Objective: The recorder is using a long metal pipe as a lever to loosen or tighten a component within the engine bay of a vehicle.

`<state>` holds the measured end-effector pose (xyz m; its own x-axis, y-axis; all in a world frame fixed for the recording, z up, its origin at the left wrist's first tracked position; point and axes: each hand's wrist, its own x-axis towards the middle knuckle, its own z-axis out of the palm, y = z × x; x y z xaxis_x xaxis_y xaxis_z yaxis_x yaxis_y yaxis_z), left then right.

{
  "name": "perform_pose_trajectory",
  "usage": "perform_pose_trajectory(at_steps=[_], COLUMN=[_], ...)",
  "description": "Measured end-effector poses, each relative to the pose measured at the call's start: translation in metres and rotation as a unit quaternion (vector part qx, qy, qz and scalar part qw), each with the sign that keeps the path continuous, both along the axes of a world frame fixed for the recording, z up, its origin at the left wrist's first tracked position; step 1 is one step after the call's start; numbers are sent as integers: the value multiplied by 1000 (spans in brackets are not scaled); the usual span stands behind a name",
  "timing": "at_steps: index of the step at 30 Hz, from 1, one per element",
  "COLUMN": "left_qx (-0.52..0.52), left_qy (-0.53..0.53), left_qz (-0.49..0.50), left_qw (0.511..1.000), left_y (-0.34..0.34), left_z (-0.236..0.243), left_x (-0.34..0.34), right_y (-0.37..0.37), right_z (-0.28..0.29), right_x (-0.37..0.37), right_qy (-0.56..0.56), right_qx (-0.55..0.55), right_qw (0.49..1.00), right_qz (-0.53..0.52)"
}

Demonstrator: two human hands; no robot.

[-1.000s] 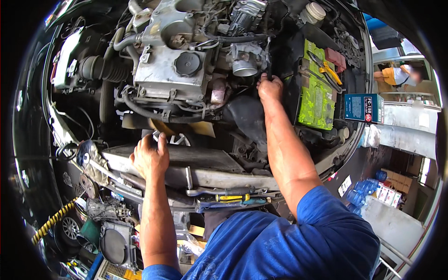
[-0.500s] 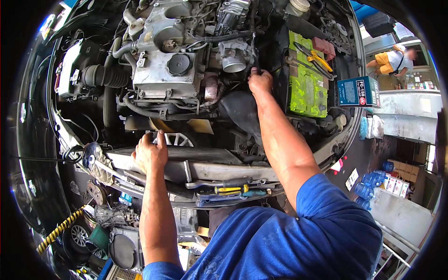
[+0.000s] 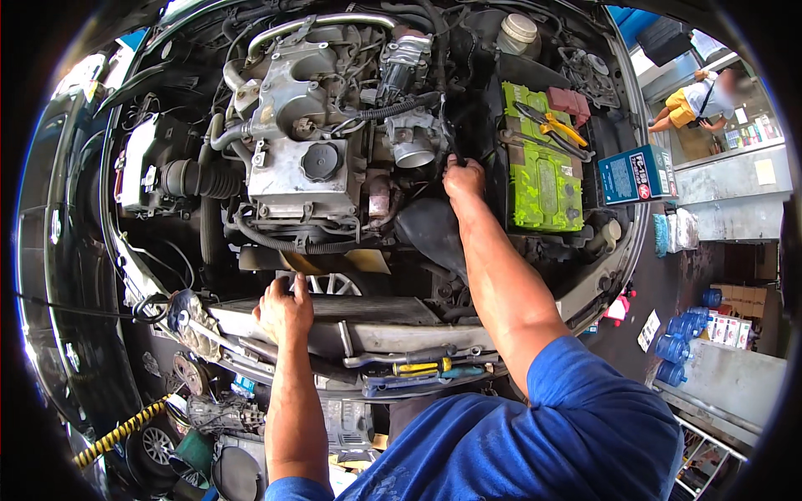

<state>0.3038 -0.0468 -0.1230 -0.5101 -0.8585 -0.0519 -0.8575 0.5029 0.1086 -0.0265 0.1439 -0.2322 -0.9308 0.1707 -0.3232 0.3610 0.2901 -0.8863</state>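
My right hand (image 3: pixel 464 180) is closed around a thin dark hose or cable (image 3: pixel 452 134), just right of the round metal throttle body (image 3: pixel 413 142). Its fingertips are partly hidden. Below that hand lies a wide black duct (image 3: pixel 428 230). My left hand (image 3: pixel 285 311) rests at the top edge of the radiator (image 3: pixel 368 309), fingers bent forward and somewhat apart, nothing seen in them. Just beyond it are the tan fan blade (image 3: pixel 363 260) and a pale spoked wheel-like part (image 3: pixel 334 284). The engine cover (image 3: pixel 288 188) with its black oil cap (image 3: pixel 322 161) sits between the hands, farther off.
Yellow-handled pliers (image 3: pixel 551 127) lie on the lime-green battery (image 3: pixel 543 188). A blue box (image 3: pixel 637 175) stands on the right fender. A screwdriver (image 3: pixel 422 366) and wrenches lie along the front edge. A person in yellow shorts (image 3: pixel 687 107) is at the far right.
The whole view has shifted, so the engine bay appears lower. Both hands keep nearly the same places on the engine bay; the right still grips the dark hose or cable.
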Motion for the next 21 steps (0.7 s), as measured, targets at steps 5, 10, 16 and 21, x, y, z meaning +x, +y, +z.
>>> perform_pose_trajectory(at_steps=[5,10,16,21], left_qx=[-2,16,13,13], left_qy=[20,1,9,6], left_qz=[-39,-37,-44,-43], left_qw=[999,999,999,999], left_y=[-2,3,3,2], left_z=[-6,0,0,0], left_x=[1,1,2,-1], right_y=[4,1,-1,-1], right_z=[-21,-17,-23,-15], right_x=[-1,-1,-1,-2], right_qy=[31,28,69,-2], right_qx=[-23,-32,-20,-44], right_qw=[999,999,997,998], right_qz=[-24,-29,-23,-47])
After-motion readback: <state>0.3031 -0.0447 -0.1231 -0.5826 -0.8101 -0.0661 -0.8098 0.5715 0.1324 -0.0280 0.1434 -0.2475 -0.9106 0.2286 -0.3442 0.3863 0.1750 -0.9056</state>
